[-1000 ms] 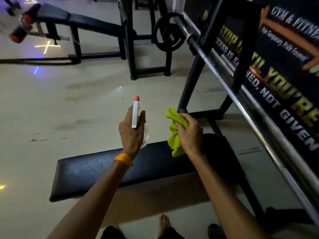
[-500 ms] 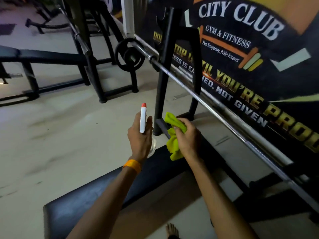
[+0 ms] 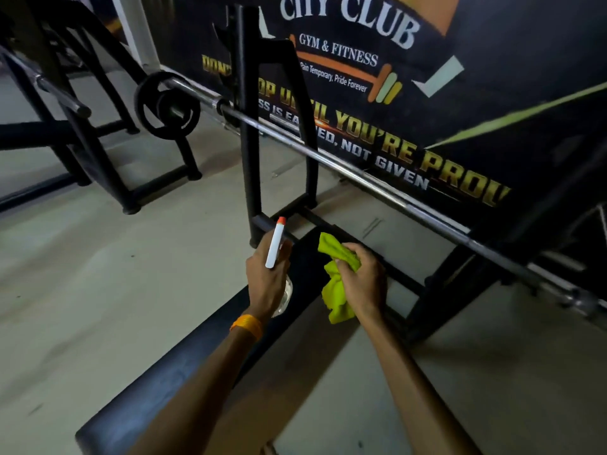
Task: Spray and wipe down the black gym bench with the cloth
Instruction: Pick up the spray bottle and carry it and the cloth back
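Observation:
The black gym bench (image 3: 184,366) runs from the lower left up toward the rack at centre. My left hand (image 3: 266,280) is closed around a spray bottle (image 3: 275,244), whose white neck and orange tip stick up; the clear body shows below my palm. An orange band circles that wrist. My right hand (image 3: 361,284) grips a bunched yellow-green cloth (image 3: 335,290), which hangs just above the bench's far end. Both hands hover over the padding, close together. My arms hide part of the bench.
A black rack upright (image 3: 246,126) stands just beyond my hands, with a steel barbell (image 3: 361,178) resting across it and a plate (image 3: 164,105) at its left end. A printed wall banner (image 3: 410,93) fills the right. Another rack stands at left on the pale floor (image 3: 98,274).
The view has swung up and to the right, toward the rack end of the bench and the banner. Both hands keep their grips and have stayed close together over the bench.

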{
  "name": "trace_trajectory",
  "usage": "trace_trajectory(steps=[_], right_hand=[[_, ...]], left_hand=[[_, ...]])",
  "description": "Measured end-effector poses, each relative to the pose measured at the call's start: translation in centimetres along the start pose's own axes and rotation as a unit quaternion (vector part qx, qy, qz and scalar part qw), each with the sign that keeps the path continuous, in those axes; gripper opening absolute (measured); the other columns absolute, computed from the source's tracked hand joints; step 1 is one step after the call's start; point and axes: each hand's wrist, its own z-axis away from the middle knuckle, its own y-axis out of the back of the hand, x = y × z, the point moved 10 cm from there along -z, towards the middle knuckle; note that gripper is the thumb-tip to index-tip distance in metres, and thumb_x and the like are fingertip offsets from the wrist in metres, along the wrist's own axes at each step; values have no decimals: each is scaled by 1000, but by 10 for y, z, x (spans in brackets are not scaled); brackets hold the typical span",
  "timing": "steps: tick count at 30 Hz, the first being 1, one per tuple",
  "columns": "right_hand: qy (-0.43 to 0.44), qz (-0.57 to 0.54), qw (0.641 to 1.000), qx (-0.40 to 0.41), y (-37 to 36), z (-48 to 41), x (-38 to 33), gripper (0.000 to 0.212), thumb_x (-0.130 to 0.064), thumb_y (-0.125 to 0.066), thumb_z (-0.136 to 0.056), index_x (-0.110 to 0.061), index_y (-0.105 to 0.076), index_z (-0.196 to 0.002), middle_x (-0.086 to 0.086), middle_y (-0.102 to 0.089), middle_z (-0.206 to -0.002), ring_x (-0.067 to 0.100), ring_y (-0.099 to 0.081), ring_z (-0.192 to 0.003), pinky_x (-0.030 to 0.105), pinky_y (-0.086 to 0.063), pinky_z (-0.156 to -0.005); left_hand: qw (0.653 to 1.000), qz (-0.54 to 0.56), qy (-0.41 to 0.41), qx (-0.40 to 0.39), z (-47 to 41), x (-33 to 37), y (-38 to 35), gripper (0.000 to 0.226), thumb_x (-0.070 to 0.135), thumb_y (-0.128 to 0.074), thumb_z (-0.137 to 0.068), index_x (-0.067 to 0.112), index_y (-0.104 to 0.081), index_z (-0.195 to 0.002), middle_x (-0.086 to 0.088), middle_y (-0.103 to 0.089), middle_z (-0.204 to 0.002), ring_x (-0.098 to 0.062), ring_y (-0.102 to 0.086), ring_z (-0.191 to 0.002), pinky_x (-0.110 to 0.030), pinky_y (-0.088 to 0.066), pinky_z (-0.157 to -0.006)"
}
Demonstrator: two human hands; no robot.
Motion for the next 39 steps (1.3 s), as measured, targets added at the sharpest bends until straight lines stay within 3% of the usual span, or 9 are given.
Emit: trace_trajectory(steps=[6,9,14,18,22,26,32,35,39], right_hand=[[-33,35,998,46,63,56,37,31,-24,-68,-83,-26,-68,-114,1,-73,-107,25,-66,-102,36,-53,-85],[-56,20,996,71,93,93,52,37,-29,-63,-80,-26,-67,-117,4,-72,-112,28,-67,-105,43,-54,-90],[-84,41,991,94,135,167,74,40,-23,-66,-87,-23,-68,-127,4,-71,-121,28,-65,-113,36,-52,-94],[-109,43,985,125,164,228,83,35,-25,-65,-88,-24,-69,-123,5,-73,-114,29,-67,-107,35,-54,-88],[-121,50,980,147,176,295,76,29,-29,-62,-86,-27,-69,-114,2,-74,-104,27,-68,-98,36,-55,-81],[-149,85,971,169,183,358,73,28,-28,-64,-87,-28,-70,-114,4,-72,-110,28,-65,-105,36,-53,-83],[-199,84,958,188,182,468,74,32,-38,-57,-82,-30,-68,-111,0,-73,-104,24,-68,-100,36,-55,-81],[-220,100,951,194,185,523,76,30,-35,-61,-85,-29,-68,-113,-1,-73,-107,23,-67,-103,34,-54,-82],[-233,108,941,219,203,587,81,29,-27,-66,-87,-26,-70,-115,3,-73,-111,25,-66,-106,32,-50,-83]], left_hand=[[998,11,17,-62,66,7,-34,25,17,-67,-97,13,-68,-122,-2,-71,-97,-4,-65,-81,-19,-49,-69],[996,16,15,-85,109,22,-44,22,15,-67,-96,28,-68,-115,5,-69,-88,-3,-64,-76,-18,-50,-65],[991,6,10,-132,179,36,-44,29,22,-69,-96,49,-68,-106,3,-71,-91,-16,-66,-83,-43,-55,-73],[985,-3,-9,-171,232,48,-35,28,19,-67,-97,43,-65,-111,-7,-72,-97,-16,-68,-88,-39,-55,-75],[978,-9,-2,-206,277,47,-16,24,14,-68,-95,33,-67,-109,3,-70,-90,-6,-66,-80,-28,-52,-69],[969,-17,-31,-246,317,53,6,23,10,-68,-95,18,-69,-116,11,-69,-89,2,-64,-77,-15,-49,-69],[965,9,-5,-263,389,51,60,23,13,-68,-95,7,-68,-117,6,-66,-86,9,-62,-71,-7,-45,-66],[955,-6,22,-297,425,42,78,16,22,-69,-95,22,-68,-111,5,-62,-74,-4,-56,-55,-24,-49,-61],[933,-6,-10,-360,483,56,94,24,29,-67,-97,52,-62,-100,5,-62,-74,-28,-57,-63,-48,-53,-65]])
